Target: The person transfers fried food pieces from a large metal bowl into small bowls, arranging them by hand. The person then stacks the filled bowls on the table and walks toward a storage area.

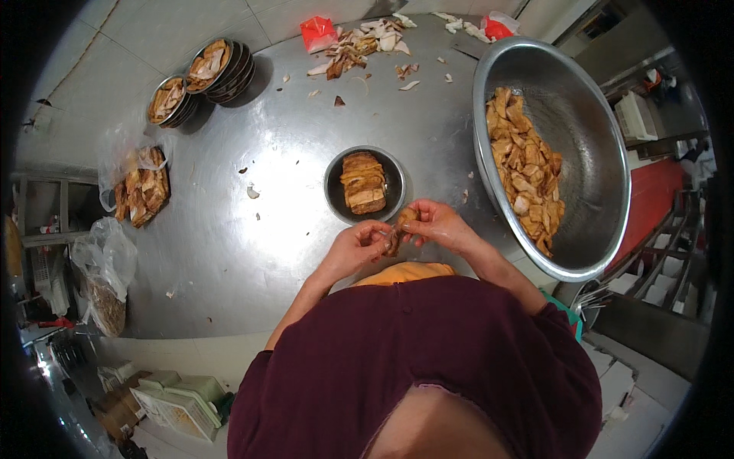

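Observation:
Between my two hands, close to the table's front edge, is a small brown piece of cooked meat (395,240). The fingers of my left hand (364,244) pinch its left side. My right hand (431,225) grips its upper right end with thumb and fingers. Just beyond my hands stands a small metal bowl (395,166), with browned meat slices (362,182) packed in a row inside. To my right a large metal basin (579,115) is tilted towards me, holding a heap of golden-brown chunks (524,172) along its left side.
Stacked filled bowls (212,66) stand at the back left of the metal table (275,201). Bagged meat blocks (143,186) and another plastic bag (106,275) lie along the left edge. Meat scraps (367,46) and a red packet (318,34) lie at the back.

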A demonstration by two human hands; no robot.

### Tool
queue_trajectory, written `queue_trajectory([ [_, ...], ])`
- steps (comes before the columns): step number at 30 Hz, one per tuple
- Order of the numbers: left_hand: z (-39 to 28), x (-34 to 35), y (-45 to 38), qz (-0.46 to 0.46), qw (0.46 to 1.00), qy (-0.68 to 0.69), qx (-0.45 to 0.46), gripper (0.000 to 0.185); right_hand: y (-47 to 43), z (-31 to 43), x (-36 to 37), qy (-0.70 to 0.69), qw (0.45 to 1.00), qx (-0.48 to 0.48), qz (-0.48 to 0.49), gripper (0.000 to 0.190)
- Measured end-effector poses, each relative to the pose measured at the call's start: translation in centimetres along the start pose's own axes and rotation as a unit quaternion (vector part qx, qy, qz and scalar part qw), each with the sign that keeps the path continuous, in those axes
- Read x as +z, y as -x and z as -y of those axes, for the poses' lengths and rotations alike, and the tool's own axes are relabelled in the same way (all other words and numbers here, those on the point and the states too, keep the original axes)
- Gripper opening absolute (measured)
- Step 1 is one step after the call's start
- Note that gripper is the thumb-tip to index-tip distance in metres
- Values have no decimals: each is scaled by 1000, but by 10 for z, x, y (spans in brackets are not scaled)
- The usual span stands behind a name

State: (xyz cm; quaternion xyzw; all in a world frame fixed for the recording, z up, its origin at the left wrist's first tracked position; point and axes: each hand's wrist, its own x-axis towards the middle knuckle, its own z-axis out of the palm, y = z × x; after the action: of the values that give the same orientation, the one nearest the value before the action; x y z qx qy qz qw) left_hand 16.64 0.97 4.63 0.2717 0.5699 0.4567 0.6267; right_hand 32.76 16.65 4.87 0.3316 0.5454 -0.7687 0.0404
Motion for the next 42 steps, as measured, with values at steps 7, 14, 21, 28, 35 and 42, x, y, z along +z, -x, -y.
queue_trajectory([
  [7, 28, -26, -25, -133, 966, -208, 80, 22, -26, -12, -7, -48, 999, 10, -7, 21],
  [14, 20, -37, -58, -195, 754, -614, 125, 21, -42, 9, -20, -85, 980, -56, -170, 21],
  [21, 20, -38, -79, -169, 757, -624, 96, 22, -48, -12, -30, -106, 977, -76, -169, 22],
  [28, 18, -35, -84, -144, 777, -612, 41, 27, -49, -5, -25, -90, 979, -87, -161, 27],
  [35, 12, -33, -84, -113, 777, -618, 25, 27, -50, -5, -26, -77, 980, -86, -159, 25],
  [42, 4, -33, -75, -123, 797, -591, 4, 24, -52, -11, -29, -84, 978, -90, -171, 23],
])
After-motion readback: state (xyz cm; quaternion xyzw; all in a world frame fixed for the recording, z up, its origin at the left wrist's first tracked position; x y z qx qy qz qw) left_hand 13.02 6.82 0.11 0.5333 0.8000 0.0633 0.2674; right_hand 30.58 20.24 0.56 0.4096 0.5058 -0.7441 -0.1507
